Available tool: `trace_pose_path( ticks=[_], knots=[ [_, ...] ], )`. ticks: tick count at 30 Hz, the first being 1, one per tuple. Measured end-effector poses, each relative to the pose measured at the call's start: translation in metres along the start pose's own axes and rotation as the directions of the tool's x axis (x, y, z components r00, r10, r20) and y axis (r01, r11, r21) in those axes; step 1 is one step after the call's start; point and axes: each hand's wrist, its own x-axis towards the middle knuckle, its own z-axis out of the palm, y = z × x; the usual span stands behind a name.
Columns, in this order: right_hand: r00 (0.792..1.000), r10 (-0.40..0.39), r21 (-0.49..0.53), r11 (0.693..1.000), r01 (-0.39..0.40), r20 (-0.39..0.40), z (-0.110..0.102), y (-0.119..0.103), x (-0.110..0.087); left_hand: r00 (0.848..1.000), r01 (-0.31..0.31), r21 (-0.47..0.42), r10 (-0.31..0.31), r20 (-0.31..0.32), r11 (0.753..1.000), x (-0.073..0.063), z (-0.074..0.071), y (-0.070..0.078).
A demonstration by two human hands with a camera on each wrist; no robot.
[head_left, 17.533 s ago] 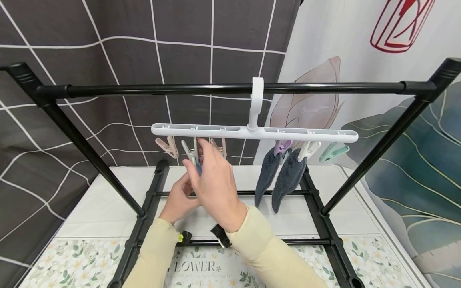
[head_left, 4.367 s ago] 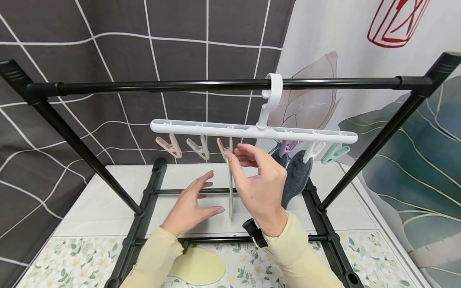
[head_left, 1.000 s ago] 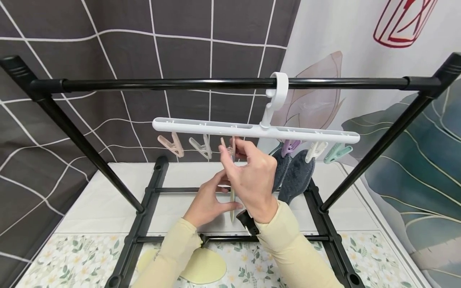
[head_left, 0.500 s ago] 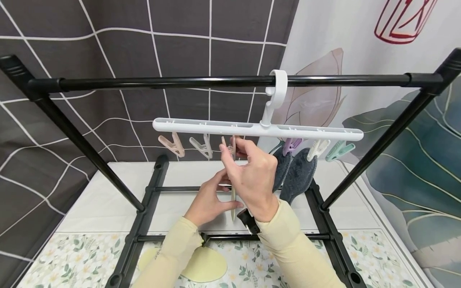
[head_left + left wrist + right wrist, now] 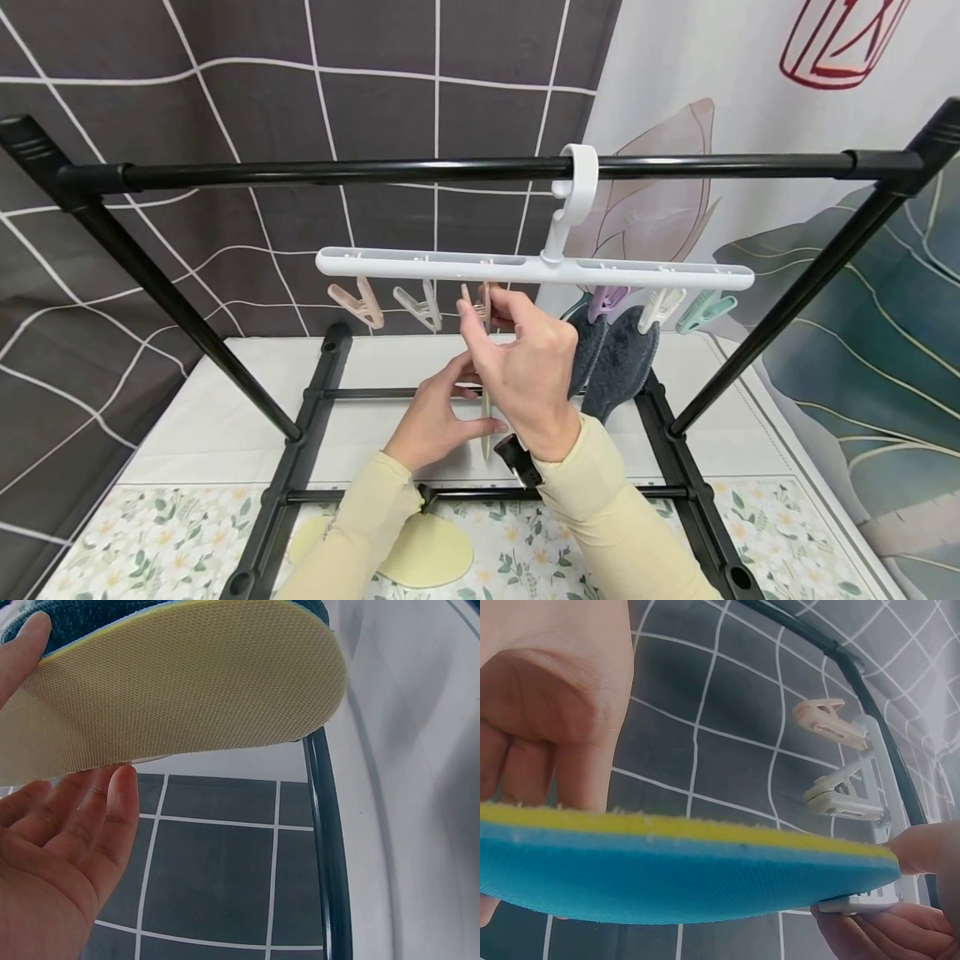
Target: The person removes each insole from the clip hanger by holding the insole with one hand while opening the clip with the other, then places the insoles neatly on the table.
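An insole (image 5: pixel 485 421) hangs upright, edge-on in the head view, under the white clip hanger (image 5: pixel 435 265). Its beige textured sole (image 5: pixel 195 682) fills the left wrist view; the right wrist view shows its blue and yellow layers (image 5: pixel 667 862). My left hand (image 5: pixel 438 421) holds it lower down, thumb on one long edge and fingers at the other. Higher up, my right hand (image 5: pixel 528 367) pinches a peach clip (image 5: pixel 487 307) of the hanger, thumb and fingers around it at the insole's narrow end (image 5: pixel 889 868). The right hand partly hides this clip.
The hanger hooks over a black rack bar (image 5: pixel 337 172). Two dark plush insoles (image 5: pixel 622 367) hang at its right; a peach clip (image 5: pixel 358 302), a grey clip (image 5: pixel 420 306) and a green clip (image 5: pixel 707 312) hold nothing. Pale yellow insoles (image 5: pixel 429 550) lie on the floral cover (image 5: pixel 517 533).
Since 4.4 seconds ago, my left hand has moved right onto the insole and my right hand slightly left around the clip. Much earlier, both hands worked at the grey clip. The last second shows almost no movement.
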Motion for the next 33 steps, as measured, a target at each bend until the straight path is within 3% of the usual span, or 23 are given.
trace_pose_path(
  ticks=[33],
  knots=[
    [1.0,-0.007,0.019,1.0,0.007,0.01,-0.0006,-0.0025,0.0021,1.0,0.013,-0.019,-0.013,-0.012,1.0,-0.0024,-0.0023,0.0]
  ],
)
